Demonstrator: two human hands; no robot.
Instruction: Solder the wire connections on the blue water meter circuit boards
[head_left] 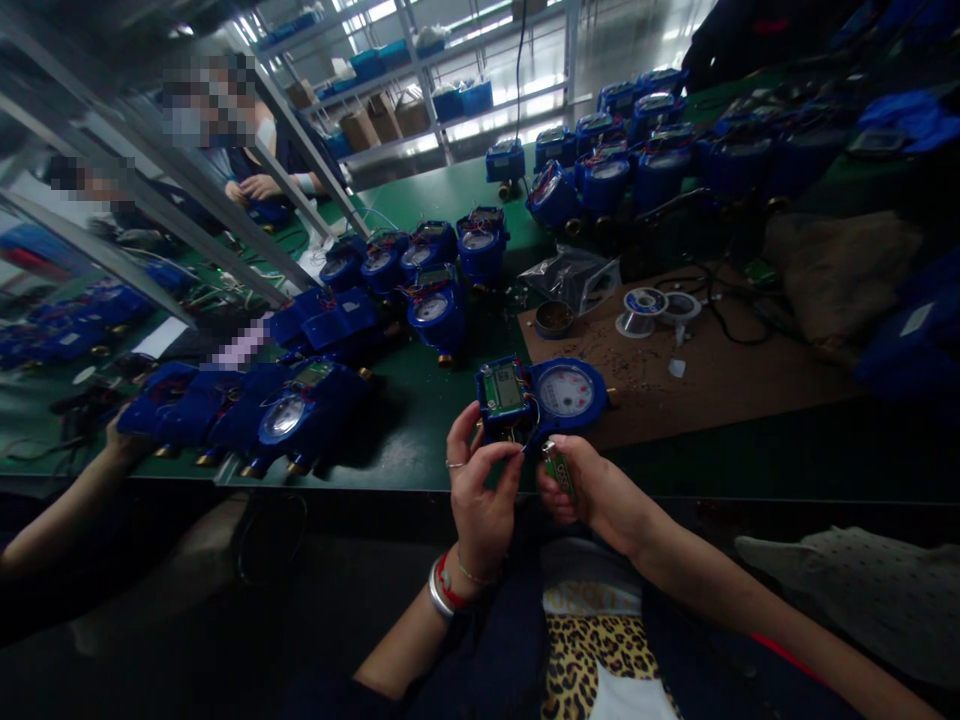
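Close to the near edge of the green table [420, 440], the left hand [480, 495] pinches the lower rim of a blue meter [544, 398] (its green display board sits beside the white dial); the right hand [592, 490] is closed around a small green part [559, 470] just beneath the meter; the meter is at the near-left corner of a brown mat [712, 375], where solder spools [643, 310] and a small tin [553, 318] lie; more blue meters [431, 300] crowd the table beyond; another person's hand [120, 440] touches meters at far left.
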